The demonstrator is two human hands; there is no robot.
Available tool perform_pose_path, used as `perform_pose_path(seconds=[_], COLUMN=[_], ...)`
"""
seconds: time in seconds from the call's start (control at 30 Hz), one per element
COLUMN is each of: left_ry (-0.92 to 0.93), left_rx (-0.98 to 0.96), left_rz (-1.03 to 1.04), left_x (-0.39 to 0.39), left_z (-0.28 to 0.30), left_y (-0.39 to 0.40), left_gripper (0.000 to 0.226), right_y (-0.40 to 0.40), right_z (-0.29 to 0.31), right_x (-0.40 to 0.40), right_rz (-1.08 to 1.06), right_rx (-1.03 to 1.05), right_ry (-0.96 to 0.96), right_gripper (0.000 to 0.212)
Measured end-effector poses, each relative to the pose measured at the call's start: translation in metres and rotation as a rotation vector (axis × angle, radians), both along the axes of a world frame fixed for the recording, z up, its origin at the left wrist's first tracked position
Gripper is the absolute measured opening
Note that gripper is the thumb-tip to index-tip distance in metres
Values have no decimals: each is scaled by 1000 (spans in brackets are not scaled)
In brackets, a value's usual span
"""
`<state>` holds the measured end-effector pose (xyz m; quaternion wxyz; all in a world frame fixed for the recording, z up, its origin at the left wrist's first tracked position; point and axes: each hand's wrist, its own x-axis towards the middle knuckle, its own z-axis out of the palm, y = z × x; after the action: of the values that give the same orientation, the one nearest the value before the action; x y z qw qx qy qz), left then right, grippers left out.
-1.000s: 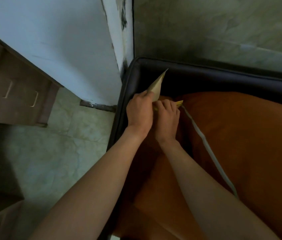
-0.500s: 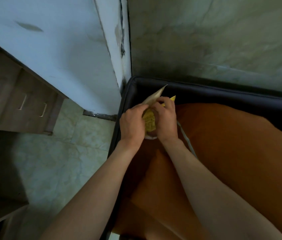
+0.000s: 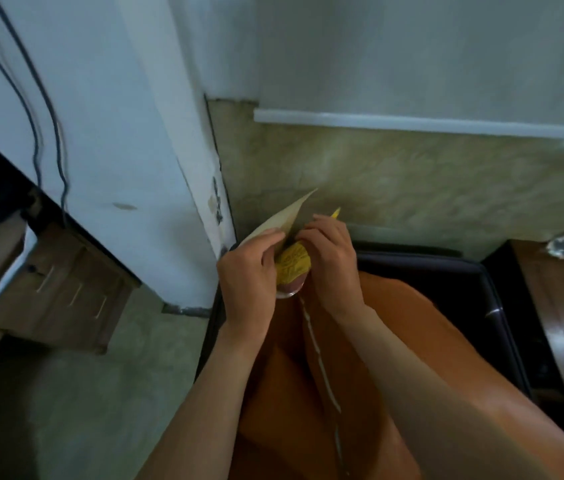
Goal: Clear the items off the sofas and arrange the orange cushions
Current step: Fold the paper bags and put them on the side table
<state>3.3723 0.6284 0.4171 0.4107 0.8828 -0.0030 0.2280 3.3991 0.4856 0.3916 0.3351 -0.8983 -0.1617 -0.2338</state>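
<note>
Dark sofa [image 3: 474, 271] fills five o'clock under orange cushions [image 3: 422, 341], and above its corner at twelve o'clock the left hand [image 3: 249, 282] and right hand [image 3: 329, 261], fingers pinching a yellow packet [image 3: 292, 268] and beige paper [image 3: 284, 216], have lifted both clear, so clearing progresses.

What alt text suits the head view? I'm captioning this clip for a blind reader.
Two bare hands, left hand and right hand, together hold a yellow printed packet and a pale paper sheet above an orange cushion on a dark sofa, beside a white wall corner.
</note>
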Motion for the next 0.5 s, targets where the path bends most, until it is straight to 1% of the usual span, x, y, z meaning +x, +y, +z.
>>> perform_pose_path(seconds=[0.07,0.17,0.27,0.37,0.5], left_ry=[-70,-156,-208,-224,-267], left_rx=[4,32,56,16,13], left_rz=[-2,-24,-40,-88,-191], left_x=[-18,-48,-76,-106,-146], left_z=[29,62,84,98,103], left_y=[-21,-60,-109,-166,-242], left_gripper=[18,15,17,19,17], right_y=[-34,-88,-145,-205,-279], right_z=[25,59,86,106,126], right_x=[-19,-52,-84,-117,-165], right_rz=[-41,-84,-69,-53,-134], right_rx=[57,150,191,192,134], right_ry=[-64,-105,-126,-117,-132], right_gripper=[17,15,16,17,15])
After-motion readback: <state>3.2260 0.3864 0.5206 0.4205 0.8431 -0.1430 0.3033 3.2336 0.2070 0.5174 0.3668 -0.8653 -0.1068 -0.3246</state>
